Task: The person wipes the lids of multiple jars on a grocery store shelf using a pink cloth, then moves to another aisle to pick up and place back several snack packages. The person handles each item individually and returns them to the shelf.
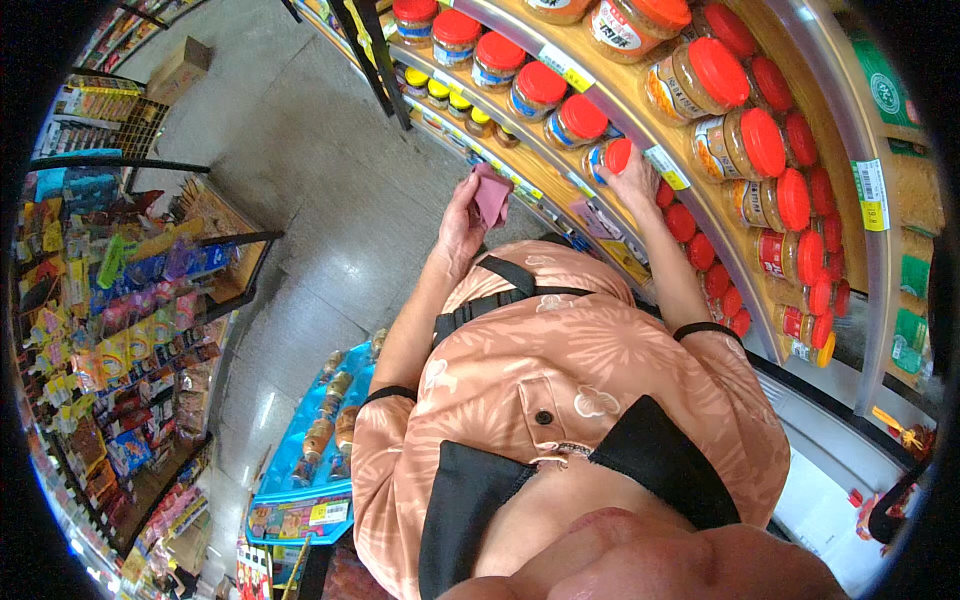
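Observation:
My left hand (460,225) is closed around a folded mauve cloth (490,196), held in front of the shelves at about waist height. Farther right, my right hand (637,182) reaches onto a wooden shelf and grips a clear jar (596,162) with a red lid and blue label. Part of that jar is covered by my fingers. Beside it in the same row stand more jars of this kind, the nearest being a red-lidded jar (576,121). A second piece of mauve cloth or paper (596,219) lies lower down, partly hidden by the shelf edge.
Overhanging on the right is an upper shelf with larger red-lidded jars (739,142). Yellow-lidded jars (459,103) line a lower shelf. A blue display stand (300,390) holds several jars behind my left elbow. Across the grey floor (315,172) are packed snack racks (127,315) and a cardboard box (178,69).

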The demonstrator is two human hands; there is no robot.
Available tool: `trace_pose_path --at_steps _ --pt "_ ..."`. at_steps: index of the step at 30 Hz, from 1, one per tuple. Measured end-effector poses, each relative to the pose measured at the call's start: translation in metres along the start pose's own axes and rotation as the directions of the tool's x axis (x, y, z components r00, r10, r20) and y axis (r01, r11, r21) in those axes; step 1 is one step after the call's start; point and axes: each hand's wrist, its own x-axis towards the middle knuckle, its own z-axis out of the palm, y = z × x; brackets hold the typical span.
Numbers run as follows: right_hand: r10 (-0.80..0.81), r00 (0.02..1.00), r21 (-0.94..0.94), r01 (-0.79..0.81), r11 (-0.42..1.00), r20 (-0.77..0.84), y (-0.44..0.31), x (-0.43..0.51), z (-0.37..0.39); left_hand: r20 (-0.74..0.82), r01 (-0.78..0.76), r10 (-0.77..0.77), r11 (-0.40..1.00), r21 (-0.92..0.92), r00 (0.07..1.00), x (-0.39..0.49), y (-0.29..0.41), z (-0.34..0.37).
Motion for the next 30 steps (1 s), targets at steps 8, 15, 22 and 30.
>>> trace_pose_path --at_steps 8,15,22,30 --pt "-0.545 0.828 0.411 0.546 0.73 -0.131 -0.074 -0.095 -0.048 0.537 -0.608 0.286 0.325 0.724 0.793 -0.006 -0.028 0.064" --pt "-0.85 0.526 0.52 0.736 0.435 -0.033 -0.099 -0.113 -0.097 0.389 -0.111 -0.277 0.674 0.731 0.879 0.034 0.014 0.074" --pt "-0.846 0.527 0.529 0.742 0.412 -0.08 -0.078 -0.123 -0.097 0.483 -0.32 -0.24 0.499 0.806 0.842 0.034 -0.001 0.076" --pt "-0.456 0.879 0.639 0.431 0.637 -0.139 -0.047 -0.119 -0.049 0.565 -0.618 0.454 -0.04 0.785 0.688 -0.022 -0.042 0.078"
